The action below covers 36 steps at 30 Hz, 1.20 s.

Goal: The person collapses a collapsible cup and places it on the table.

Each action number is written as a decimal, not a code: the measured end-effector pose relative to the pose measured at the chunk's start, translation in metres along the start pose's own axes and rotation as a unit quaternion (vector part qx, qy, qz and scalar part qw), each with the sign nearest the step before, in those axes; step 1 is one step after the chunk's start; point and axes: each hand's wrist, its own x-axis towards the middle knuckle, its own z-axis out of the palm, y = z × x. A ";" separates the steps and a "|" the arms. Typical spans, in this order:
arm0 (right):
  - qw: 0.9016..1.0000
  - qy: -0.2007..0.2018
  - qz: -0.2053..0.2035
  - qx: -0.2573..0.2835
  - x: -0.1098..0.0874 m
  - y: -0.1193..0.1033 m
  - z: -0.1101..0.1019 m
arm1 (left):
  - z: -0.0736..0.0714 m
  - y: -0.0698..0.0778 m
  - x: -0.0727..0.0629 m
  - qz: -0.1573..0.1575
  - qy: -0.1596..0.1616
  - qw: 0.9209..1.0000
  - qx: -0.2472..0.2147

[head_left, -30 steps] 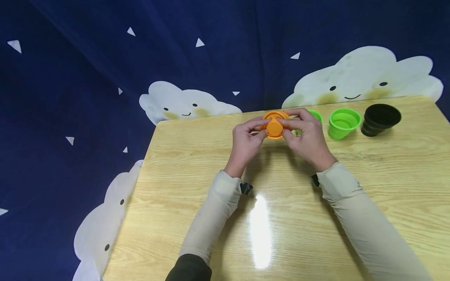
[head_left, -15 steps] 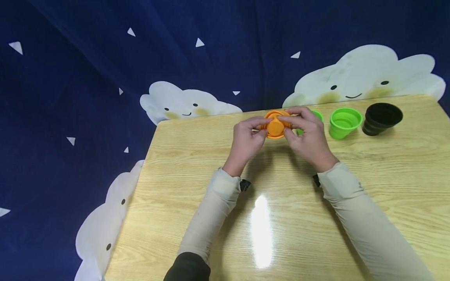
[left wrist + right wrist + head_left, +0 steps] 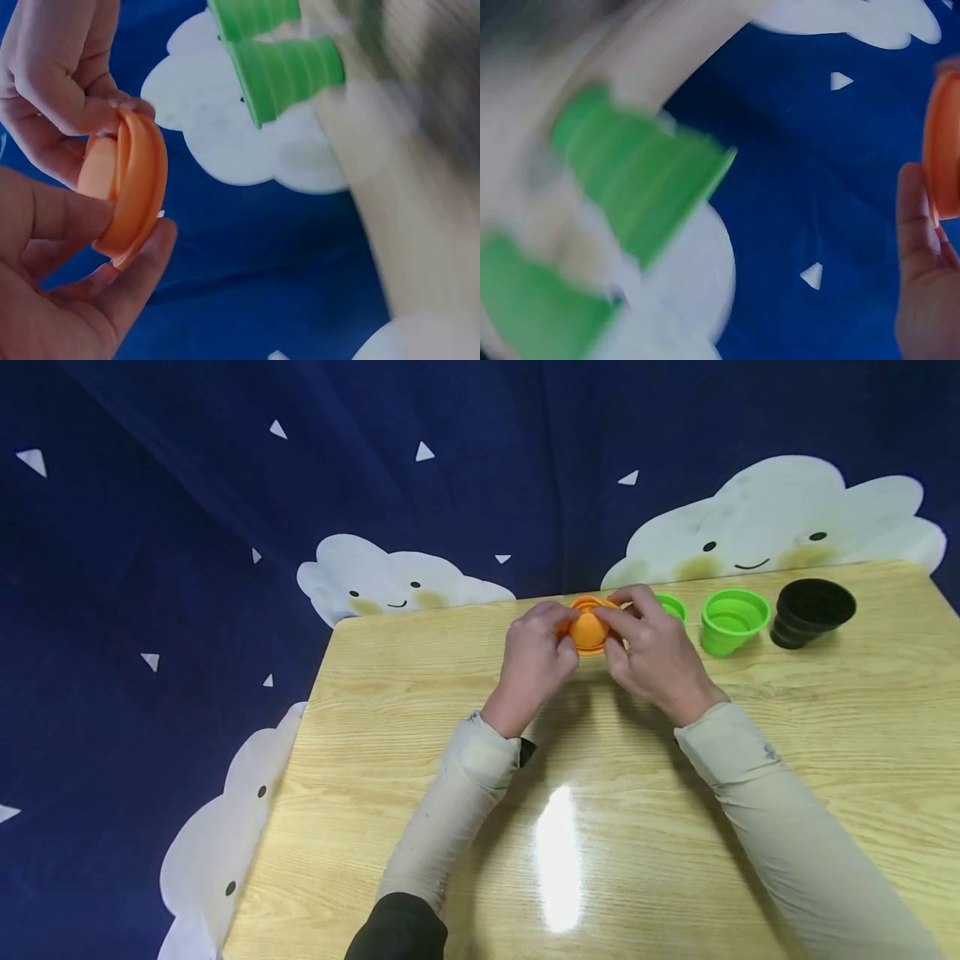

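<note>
Both hands hold an orange collapsible cup above the table's far side. It is squashed into a shallow ringed disc, its smaller round end bulging toward the head camera. My left hand pinches one side between thumb and fingers; my right hand pinches the opposite side. In the left wrist view the orange cup is seen edge-on, left-hand fingers on its wall and rim. The right wrist view catches only part of the cup, with the right hand below it.
A green collapsible cup stands partly hidden behind the right hand. To its right are another green cup and a black cup, both upright. A dark blue cloud-print curtain hangs behind the wooden table.
My left hand has shifted slightly right and turned, its fingers closing further over the orange cup. The cup's round end looks more tilted and domed. The standing cups stay put.
</note>
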 end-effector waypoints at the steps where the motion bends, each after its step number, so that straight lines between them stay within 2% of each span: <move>1: 0.999 -0.001 0.036 0.031 0.000 -0.001 -0.001 | 0.000 -0.001 0.000 -0.030 -0.001 0.998 -0.059; 2: 0.994 0.000 0.082 0.078 0.001 -0.002 -0.003 | 0.001 -0.003 0.000 -0.065 -0.003 0.988 -0.137; 3: 0.981 0.006 0.131 0.140 0.002 -0.002 -0.005 | 0.000 -0.005 0.000 -0.102 -0.002 0.968 -0.228; 4: 0.961 0.017 0.177 0.213 0.002 -0.002 -0.007 | 0.000 -0.006 0.000 -0.138 0.003 0.938 -0.319; 5: 0.933 0.030 0.216 0.286 0.003 -0.001 -0.009 | -0.001 -0.008 0.000 -0.169 0.008 0.900 -0.402; 7: 0.863 0.051 0.270 0.423 0.004 0.001 -0.013 | -0.002 -0.011 -0.001 -0.211 0.012 0.825 -0.524; 8: 0.829 0.055 0.284 0.478 0.004 0.002 -0.015 | -0.004 -0.013 -0.002 -0.226 0.010 0.795 -0.562; 9: 0.800 0.054 0.292 0.521 0.003 0.004 -0.017 | -0.005 -0.014 -0.002 -0.235 0.008 0.776 -0.584; 10: 0.778 0.050 0.298 0.551 0.003 0.005 -0.018 | -0.006 -0.015 -0.003 -0.241 0.006 0.766 -0.595; 11: 0.763 0.044 0.303 0.569 0.003 0.006 -0.020 | -0.006 -0.016 -0.003 -0.245 0.004 0.760 -0.602; 12: 0.755 0.039 0.307 0.578 0.003 0.006 -0.021 | -0.007 -0.017 -0.003 -0.249 0.002 0.757 -0.604; 13: 0.752 0.035 0.311 0.580 0.003 0.007 -0.021 | -0.008 -0.018 -0.003 -0.252 0.001 0.758 -0.602; 14: 0.755 0.032 0.314 0.576 0.003 0.007 -0.022 | -0.008 -0.018 -0.003 -0.258 0.001 0.759 -0.598; 21: 0.809 0.019 0.315 0.495 0.005 0.005 -0.019 | -0.007 -0.021 -0.002 -0.284 0.001 0.765 -0.578; 25: 0.835 0.002 0.321 0.446 0.005 0.002 -0.019 | -0.006 -0.022 -0.002 -0.282 0.000 0.779 -0.560; 28: 0.847 -0.002 0.321 0.423 0.006 -0.001 -0.018 | -0.005 -0.023 -0.002 -0.280 0.002 0.786 -0.551; 30: 0.852 0.004 0.316 0.418 0.006 -0.002 -0.018 | -0.005 -0.023 -0.003 -0.280 0.005 0.786 -0.550; 31: 0.854 0.008 0.313 0.415 0.006 -0.002 -0.017 | -0.005 -0.023 -0.003 -0.283 0.006 0.784 -0.552; 33: 0.860 0.015 0.305 0.409 0.007 -0.003 -0.017 | -0.005 -0.024 -0.002 -0.295 0.010 0.778 -0.555; 36: 0.867 0.023 0.290 0.404 0.007 -0.004 -0.016 | -0.005 -0.027 -0.002 -0.333 -0.002 0.766 -0.550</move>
